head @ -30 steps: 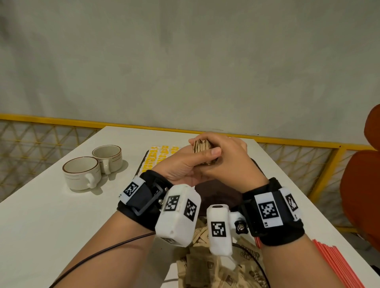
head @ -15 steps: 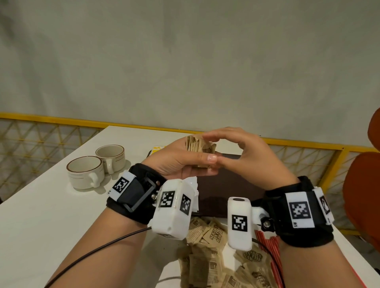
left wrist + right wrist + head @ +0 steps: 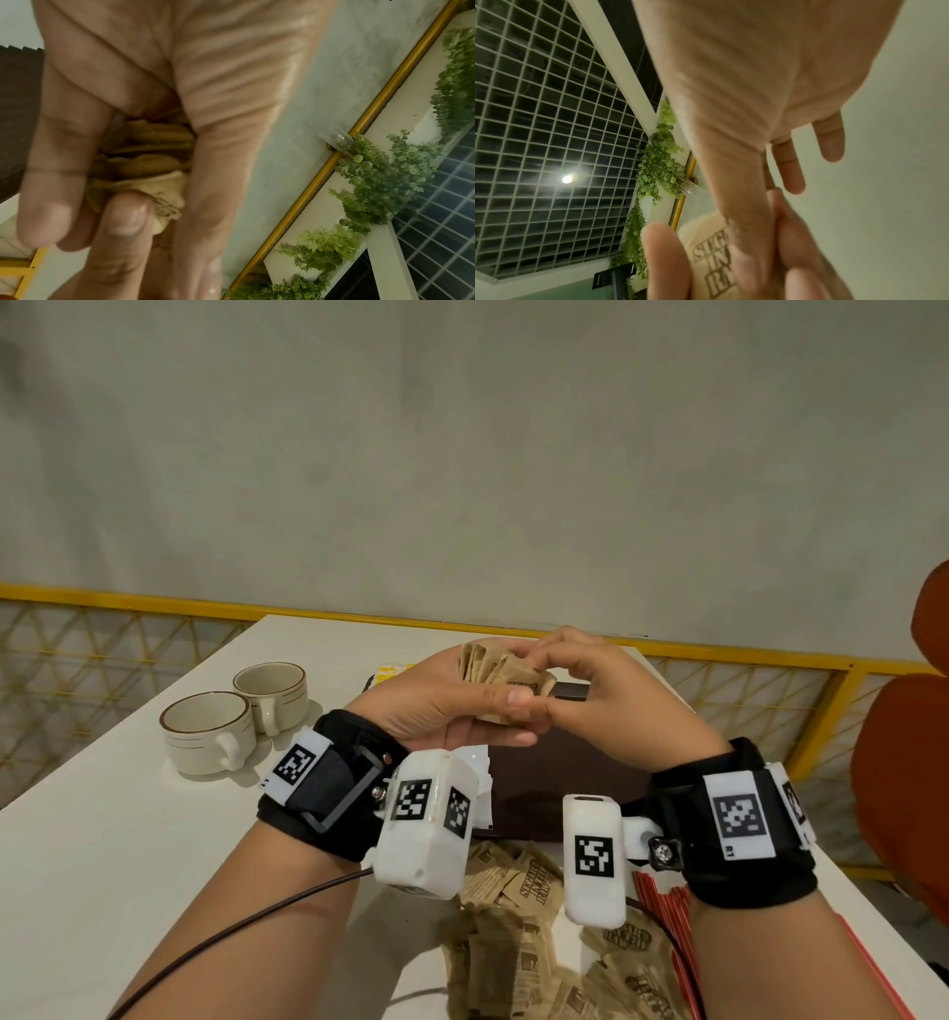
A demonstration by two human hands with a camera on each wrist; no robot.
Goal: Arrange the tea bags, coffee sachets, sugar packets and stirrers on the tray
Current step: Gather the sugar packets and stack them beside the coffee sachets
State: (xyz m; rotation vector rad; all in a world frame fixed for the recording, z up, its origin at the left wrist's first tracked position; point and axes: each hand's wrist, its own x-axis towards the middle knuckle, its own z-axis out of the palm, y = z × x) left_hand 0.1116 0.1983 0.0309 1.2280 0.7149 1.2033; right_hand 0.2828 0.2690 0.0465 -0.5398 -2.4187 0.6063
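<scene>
My left hand (image 3: 462, 706) grips a stack of brown sugar packets (image 3: 500, 675) on edge, held up above the dark brown tray (image 3: 565, 762). My right hand (image 3: 575, 690) pinches the stack's right end between thumb and forefinger, with its other fingers spread loose. The left wrist view shows the stack (image 3: 144, 162) squeezed between thumb and fingers. In the right wrist view a printed packet (image 3: 711, 255) lies under my right thumb. Yellow tea bags (image 3: 390, 669) and white packets (image 3: 480, 778) lie at the tray's left side, mostly hidden by my left arm.
Several loose brown sugar packets (image 3: 518, 952) lie on the white table (image 3: 128, 865) near its front edge. Red stirrers (image 3: 662, 901) lie to their right. Two cream cups (image 3: 205, 731) stand at the left. An orange chair (image 3: 904, 788) is on the right.
My right hand has come off the top of the stack and now only pinches its right end. Both hands drew slightly toward me, and more loose packets and stirrers show.
</scene>
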